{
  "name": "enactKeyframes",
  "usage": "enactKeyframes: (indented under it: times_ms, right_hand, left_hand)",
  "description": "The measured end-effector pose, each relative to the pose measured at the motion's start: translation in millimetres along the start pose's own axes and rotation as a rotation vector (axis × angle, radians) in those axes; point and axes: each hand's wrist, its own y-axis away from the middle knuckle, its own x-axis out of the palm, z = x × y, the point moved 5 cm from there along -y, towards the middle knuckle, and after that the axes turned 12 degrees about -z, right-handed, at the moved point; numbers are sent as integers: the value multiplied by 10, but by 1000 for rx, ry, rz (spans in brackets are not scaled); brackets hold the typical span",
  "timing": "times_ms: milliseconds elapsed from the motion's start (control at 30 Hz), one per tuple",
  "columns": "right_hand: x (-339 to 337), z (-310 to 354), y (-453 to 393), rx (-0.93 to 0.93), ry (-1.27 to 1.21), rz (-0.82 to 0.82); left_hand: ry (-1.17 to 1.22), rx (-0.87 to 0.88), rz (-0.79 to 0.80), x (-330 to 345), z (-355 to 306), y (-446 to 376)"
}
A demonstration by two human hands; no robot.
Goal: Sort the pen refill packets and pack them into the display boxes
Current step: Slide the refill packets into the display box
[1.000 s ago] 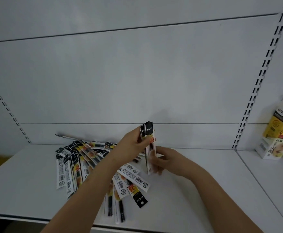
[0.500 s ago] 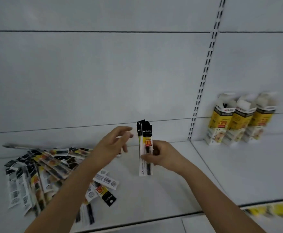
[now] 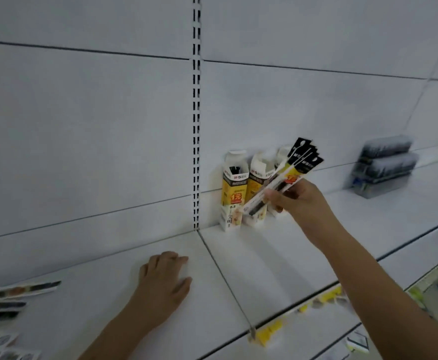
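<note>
My right hand [image 3: 299,201] grips a small bundle of pen refill packets [image 3: 294,166], black-topped and tilted up to the right, right in front of the display boxes. Three yellow-and-white display boxes stand at the shelf's back wall: the left box [image 3: 232,193] holds dark refills in its open top, the middle box [image 3: 255,178] and the right box [image 3: 281,154] are partly hidden behind the bundle. My left hand [image 3: 164,284] rests palm down on the white shelf [image 3: 277,255], fingers apart, holding nothing. Loose refill packets [image 3: 10,297] lie at the far left edge.
A slotted upright [image 3: 196,113] divides the back wall, and a seam runs across the shelf below it. A blurred stack of dark packs in a clear tray [image 3: 382,167] sits further right. Yellow price tags [image 3: 272,328] line the shelf's front edge.
The view has swung right. My left hand let go of the bundle and came down flat on the shelf. My right hand carried the bundle rightward up to the display boxes.
</note>
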Motion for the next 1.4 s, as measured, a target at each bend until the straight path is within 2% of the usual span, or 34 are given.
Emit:
enactKeyframes:
  times_ms: [100,233,333,467,633,733,933,1267,1400]
  right_hand:
    - [-133,99,-398,-64,-89,3]
    - [-81,203,-951,-131,-175,32]
    - [80,197,-1297,-188,-164,98]
    - [303,25,-1587,-192,-110,187]
    - [387,-208,-1646,-161,-95,231]
    - [349,-227,-1653,-202,-28,222]
    - [249,-200,-1652,-206,65,226]
    - [423,54,-1708,-383,366,398]
    - [406,124,-1754,-366,442,453]
  left_hand:
    - [205,-28,-7,37,-259,-415]
    - [432,-187,-265,17,-784,-1148]
    - [426,-377,-346,210,-917,-1471]
    - [280,-500,-296,471,-936,-1583]
    - [161,-536,-349,530,-1038,-1538]
    - [142,-553,-379,617,-1054,-1502]
    - [238,-543,-357,715,-1034,-1493]
    - [310,-499,-325,767,-927,-1495]
    - [304,-488,-324,771,-952,-1512]
